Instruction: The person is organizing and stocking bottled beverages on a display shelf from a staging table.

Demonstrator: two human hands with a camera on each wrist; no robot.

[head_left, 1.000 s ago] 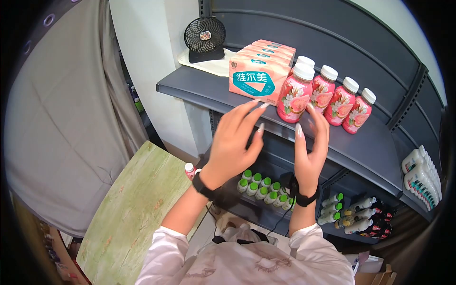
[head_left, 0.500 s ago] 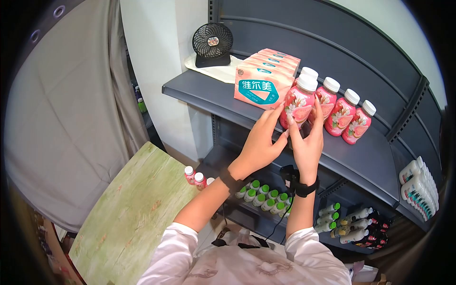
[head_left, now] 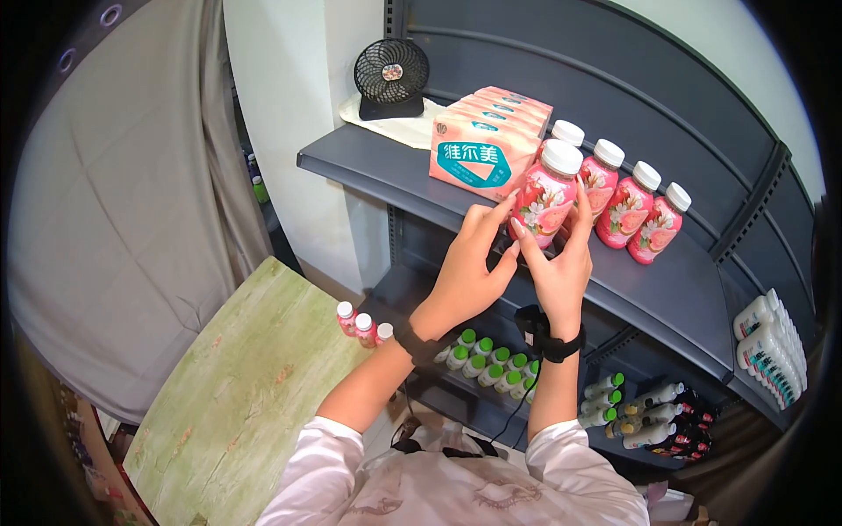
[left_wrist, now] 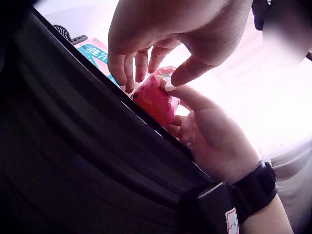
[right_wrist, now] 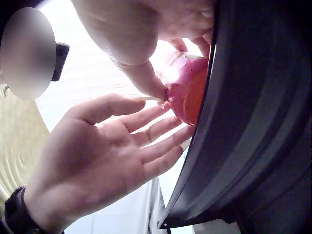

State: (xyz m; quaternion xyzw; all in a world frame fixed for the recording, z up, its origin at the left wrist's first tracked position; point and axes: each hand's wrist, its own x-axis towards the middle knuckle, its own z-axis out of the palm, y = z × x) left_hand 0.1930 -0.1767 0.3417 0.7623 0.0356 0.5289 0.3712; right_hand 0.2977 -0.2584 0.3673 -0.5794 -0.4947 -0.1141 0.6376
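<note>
A pink bottle (head_left: 548, 188) with a white cap stands at the front edge of the dark shelf (head_left: 667, 294), ahead of a row of like bottles. My right hand (head_left: 554, 250) grips its lower body, thumb on the left and fingers round the right side. My left hand (head_left: 487, 237) lies beside it with straight fingers touching the bottle's lower left. In the right wrist view the left hand (right_wrist: 122, 146) shows an open palm under the bottle (right_wrist: 190, 87). The left wrist view has the bottle (left_wrist: 153, 100) between both hands at the shelf edge.
Three more pink bottles (head_left: 627, 202) stand to the right, pink tissue packs (head_left: 478, 158) to the left, and a black fan (head_left: 390, 74) at the back. Green-capped bottles (head_left: 482, 355) fill the lower shelf. A green wood-grain table (head_left: 246, 386) with small pink bottles (head_left: 360, 323) is at lower left.
Both hands, apart in the air a second ago, have come forward and closed in on the front pink bottle. The right hand now wraps it and the left fingers touch it.
</note>
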